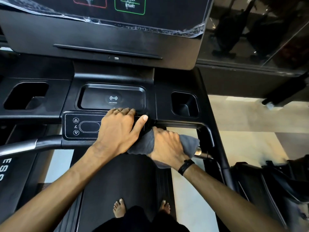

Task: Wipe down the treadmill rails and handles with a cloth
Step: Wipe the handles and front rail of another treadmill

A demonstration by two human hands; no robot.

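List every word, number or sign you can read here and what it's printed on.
"QUICK START": green-outlined button on the screen.
"OP", top cut off: red-outlined button, same screen.
Wireless symbol over tiny unreadable text: charging tray.
Up and down arrows with an incline figure: control panel.
"ESS", partial: left side rail.

Hidden under the grey microfibre cloth point(142, 144) and right hand point(167, 146): most of the black-and-chrome right handle bar point(200, 152). Cut off above: green-outlined start button point(130, 5). Covered beside that cloth: right half of the black keypad panel point(80, 126).
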